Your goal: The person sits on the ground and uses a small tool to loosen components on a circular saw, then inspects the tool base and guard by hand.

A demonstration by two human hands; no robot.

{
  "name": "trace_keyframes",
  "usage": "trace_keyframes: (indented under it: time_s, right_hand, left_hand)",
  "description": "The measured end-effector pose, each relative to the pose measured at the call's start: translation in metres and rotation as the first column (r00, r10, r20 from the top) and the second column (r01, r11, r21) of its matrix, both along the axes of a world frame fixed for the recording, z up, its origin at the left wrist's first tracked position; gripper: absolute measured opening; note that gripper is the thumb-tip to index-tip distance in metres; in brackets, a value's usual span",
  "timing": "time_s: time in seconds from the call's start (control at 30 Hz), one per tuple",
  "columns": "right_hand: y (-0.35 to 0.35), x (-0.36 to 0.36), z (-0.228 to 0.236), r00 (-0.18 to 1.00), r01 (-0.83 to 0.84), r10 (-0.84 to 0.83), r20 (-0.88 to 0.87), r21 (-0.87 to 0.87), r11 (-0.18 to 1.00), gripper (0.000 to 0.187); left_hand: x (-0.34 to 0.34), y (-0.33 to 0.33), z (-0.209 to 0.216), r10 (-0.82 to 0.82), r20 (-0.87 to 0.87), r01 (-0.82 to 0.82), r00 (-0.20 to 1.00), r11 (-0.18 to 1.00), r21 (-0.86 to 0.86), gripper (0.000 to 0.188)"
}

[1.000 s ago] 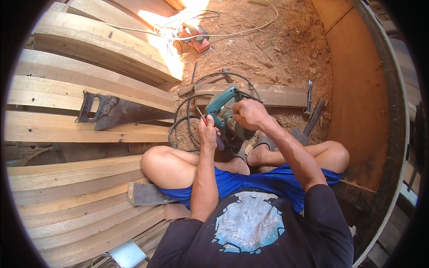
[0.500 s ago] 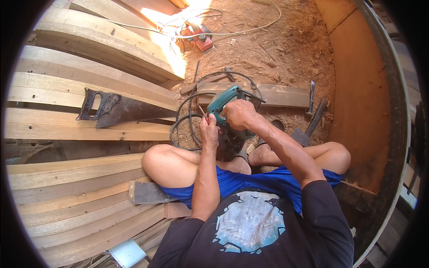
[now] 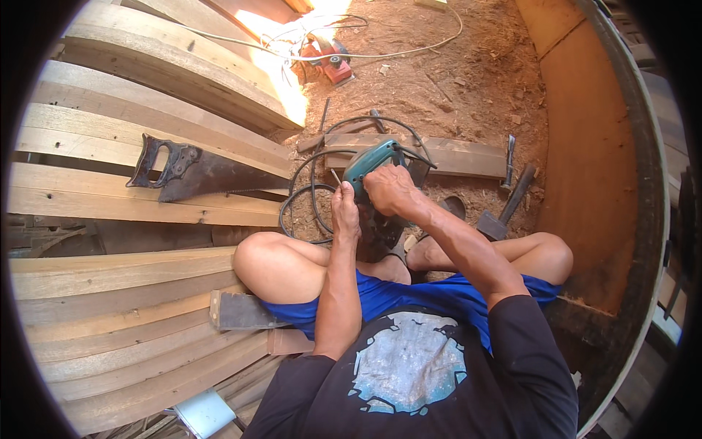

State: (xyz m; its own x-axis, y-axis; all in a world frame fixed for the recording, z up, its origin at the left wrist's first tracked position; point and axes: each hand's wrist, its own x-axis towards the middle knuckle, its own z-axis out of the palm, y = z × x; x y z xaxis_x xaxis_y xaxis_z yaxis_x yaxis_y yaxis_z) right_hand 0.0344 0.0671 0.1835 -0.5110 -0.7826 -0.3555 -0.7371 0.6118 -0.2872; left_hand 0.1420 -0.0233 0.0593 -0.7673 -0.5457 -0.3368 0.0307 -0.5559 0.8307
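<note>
A teal power tool (image 3: 371, 159) with a dark lower body stands between my feet, its black cable running off from the handle's end. My right hand (image 3: 391, 192) is closed against the tool's side, fingers curled, and covers much of its middle. Close to the tool's left side, my left hand (image 3: 345, 212) is closed round a thin screwdriver (image 3: 336, 175). Only the shaft shows above the fingers; the handle is hidden in the grip.
A handsaw (image 3: 212, 172) lies on wooden beams (image 3: 146, 208) at left. Beyond the tool are a plank (image 3: 464, 156) and a red power tool (image 3: 335, 66) on shavings. A hammer (image 3: 508, 205) and a chisel (image 3: 510, 161) lie right, near a wooden panel (image 3: 592, 161).
The left hand has turned slightly, and the screwdriver's red handle, visible before, is now covered. The teal tool and right hand have barely shifted.
</note>
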Motion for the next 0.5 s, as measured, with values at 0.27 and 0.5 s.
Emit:
trace_keyframes:
  time_s: [0.27,0.5]
  right_hand:
    - [-0.003,-0.005,0.004,0.998,-0.056,0.055,0.029,0.044,0.997,0.015]
    - [0.001,0.002,-0.006,0.997,-0.04,0.037,-0.067,-0.044,0.998,0.012]
  left_hand:
    - [0.002,-0.005,-0.014,-0.041,-0.012,0.042,0.999,0.999,0.003,0.041]
    - [0.0,-0.002,0.004,-0.083,-0.01,0.083,0.996,0.996,0.024,0.041]
